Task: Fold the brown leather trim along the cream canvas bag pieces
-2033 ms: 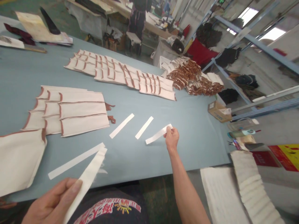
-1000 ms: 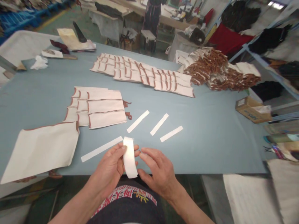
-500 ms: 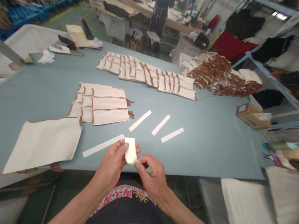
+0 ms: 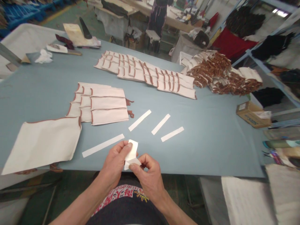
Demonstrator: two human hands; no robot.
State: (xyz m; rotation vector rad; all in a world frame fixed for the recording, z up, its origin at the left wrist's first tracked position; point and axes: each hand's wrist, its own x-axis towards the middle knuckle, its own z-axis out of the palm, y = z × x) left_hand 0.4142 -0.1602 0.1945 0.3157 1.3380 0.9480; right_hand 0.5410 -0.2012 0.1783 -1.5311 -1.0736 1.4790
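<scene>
My left hand (image 4: 118, 157) pinches a small white rectangular paper piece (image 4: 132, 150) between thumb and fingers, just above the table's front edge. At its lower end a corner or thin layer is lifted and folded over. Thumb and fingertips of my right hand (image 4: 147, 170) are closed on that lifted part. Whether this is a backing layer or the piece itself I cannot tell. A long white strip (image 4: 103, 146) lies to the left of my hands. Three shorter white strips, including one (image 4: 160, 124) in the middle, lie beyond them.
A blue-grey table (image 4: 211, 134) spans the view. At left lie a cream cloth bag (image 4: 44, 142) and overlapping brown-edged bags (image 4: 107, 104). Behind are a row of similar bags (image 4: 145, 73) and a heaped pile (image 4: 217, 73). A cardboard box (image 4: 250, 115) stands right. A person (image 4: 158, 18) is beyond.
My right hand has moved slightly left and pulled the lower end of the paper piece up into a larger fold. The piece has tilted in my left hand.
</scene>
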